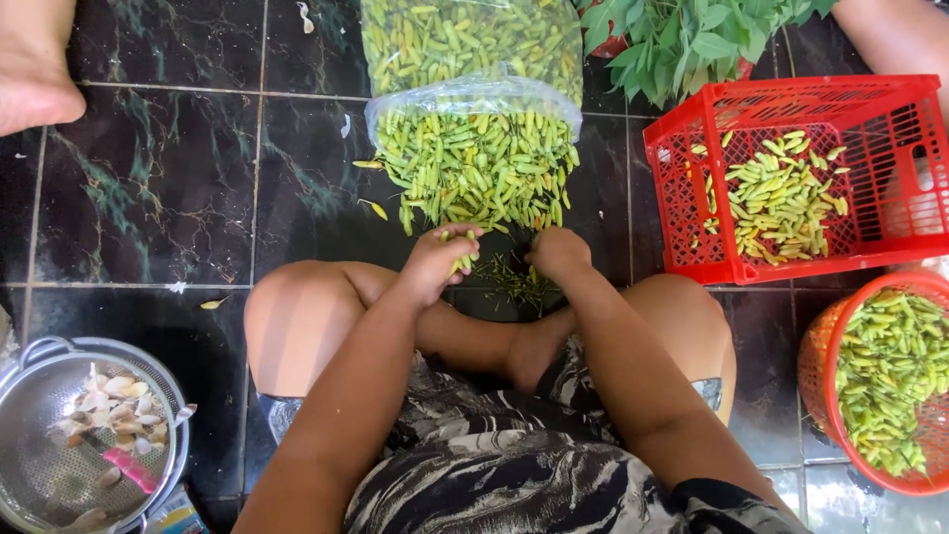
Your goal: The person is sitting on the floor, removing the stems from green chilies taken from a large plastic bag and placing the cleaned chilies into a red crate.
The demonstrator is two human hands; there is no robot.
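Left hand curled round few green chillies. Right hand fisted, contents not visible. Both at chilli pile spilling from plastic bag onto tiled floor; red crate right.

Both bare forearms reach forward between the bent knees of crossed legs, the left hand curled with fingers closed, the right hand knuckles-up in a loose fist.

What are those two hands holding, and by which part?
The left hand clasps a few green chillies around their middles. The right hand is closed; whether it holds anything cannot be told.
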